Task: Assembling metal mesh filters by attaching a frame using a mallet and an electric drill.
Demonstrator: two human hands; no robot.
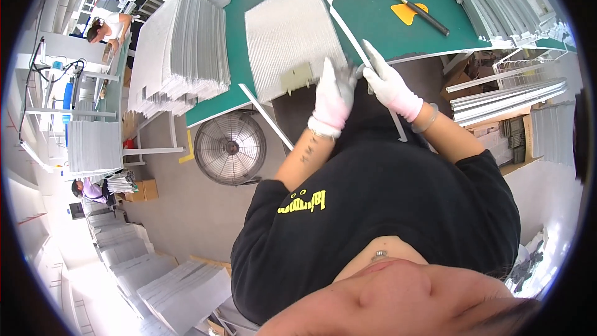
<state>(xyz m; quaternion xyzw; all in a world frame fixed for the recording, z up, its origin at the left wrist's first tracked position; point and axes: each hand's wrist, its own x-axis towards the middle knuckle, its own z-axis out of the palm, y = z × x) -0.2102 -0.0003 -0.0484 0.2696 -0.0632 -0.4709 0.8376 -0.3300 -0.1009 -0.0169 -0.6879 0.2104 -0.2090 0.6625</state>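
Both my hands wear white gloves with pinkish cuffs. My right hand (390, 84) is closed round a long thin white strip (349, 30), which runs from the green table past the hand down toward my body. Close beside it is my left hand (334, 96), its fingers partly smeared by motion, so I cannot tell whether it grips anything. Beyond the left hand, a white pleated panel (289, 22) lies at the table's near edge. A small pale beige rectangular piece (296, 77) rests on its near end. Another white strip (266, 116) slants down left of my left hand.
A hammer (407, 5) lies over a yellow flat piece (407, 14) on the green table (373, 22). Stacked pleated panels (183, 46) stand at left, more grey ones (497, 0) at far right. A floor fan (231, 148) stands below the table's left edge. Two people are at far left.
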